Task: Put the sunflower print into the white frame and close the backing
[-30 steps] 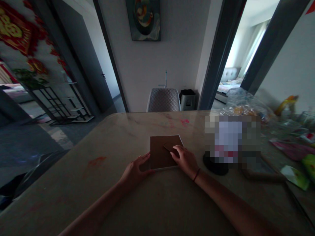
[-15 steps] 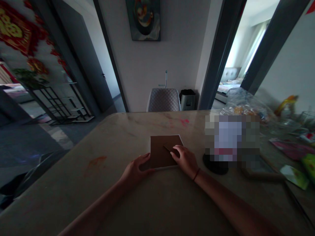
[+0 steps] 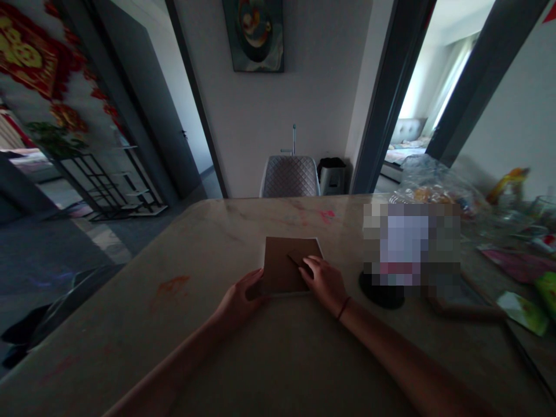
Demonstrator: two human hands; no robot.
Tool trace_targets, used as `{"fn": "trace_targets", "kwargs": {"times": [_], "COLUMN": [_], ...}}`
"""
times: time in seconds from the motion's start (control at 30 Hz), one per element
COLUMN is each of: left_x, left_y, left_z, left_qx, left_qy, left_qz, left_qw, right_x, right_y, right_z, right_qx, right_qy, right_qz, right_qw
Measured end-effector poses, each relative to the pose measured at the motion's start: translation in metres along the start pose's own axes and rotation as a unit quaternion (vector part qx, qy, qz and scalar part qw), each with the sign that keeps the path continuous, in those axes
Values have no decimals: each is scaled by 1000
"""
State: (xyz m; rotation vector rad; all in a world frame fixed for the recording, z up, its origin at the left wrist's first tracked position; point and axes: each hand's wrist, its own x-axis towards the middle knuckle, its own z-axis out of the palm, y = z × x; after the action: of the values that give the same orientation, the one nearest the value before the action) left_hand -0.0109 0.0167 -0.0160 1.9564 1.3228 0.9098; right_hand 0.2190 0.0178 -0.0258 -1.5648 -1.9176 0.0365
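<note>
A flat brown board with pale edges (image 3: 282, 272) lies on the table in front of me. My left hand (image 3: 243, 295) is at its left edge and near left corner, thumb and fingers spread around that corner. Over the board's right part is my right hand (image 3: 324, 281), with a dark band at the wrist. Its fingertips are pinched on a thin dark stick (image 3: 293, 260) that slants up and left across the board. Whether the stick is a separate tool or part of the board is hard to tell in the dim light.
Right of the board, a black round base (image 3: 382, 292) stands under a pixelated area. Farther right are a clear plastic bag (image 3: 434, 185), a dark-edged tray (image 3: 469, 310) and green packaging (image 3: 523, 313). A quilted chair (image 3: 290, 175) stands beyond the table (image 3: 195, 249).
The board's near edge and both hands have shifted slightly up and left. My right hand keeps its pinch on the stick.
</note>
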Motion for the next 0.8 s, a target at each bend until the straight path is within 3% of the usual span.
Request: {"fn": "trace_targets", "kwargs": {"times": [0.23,0.47,0.8], "left_x": [-1,-5,-3], "left_y": [4,7,0], "left_z": [0,3,4], "left_qx": [46,-29,-49], "left_qy": [2,-19,-24], "left_qz": [4,-36,-16], "left_qw": [999,999,998], "right_x": [-1,0,3], "right_y": [-2,-11,-6], "right_z": [1,7,8], "right_qx": [-8,31,105], "right_qy": [33,14,68], "right_qz": [-21,-14,-22], "right_qw": [999,999,992]}}
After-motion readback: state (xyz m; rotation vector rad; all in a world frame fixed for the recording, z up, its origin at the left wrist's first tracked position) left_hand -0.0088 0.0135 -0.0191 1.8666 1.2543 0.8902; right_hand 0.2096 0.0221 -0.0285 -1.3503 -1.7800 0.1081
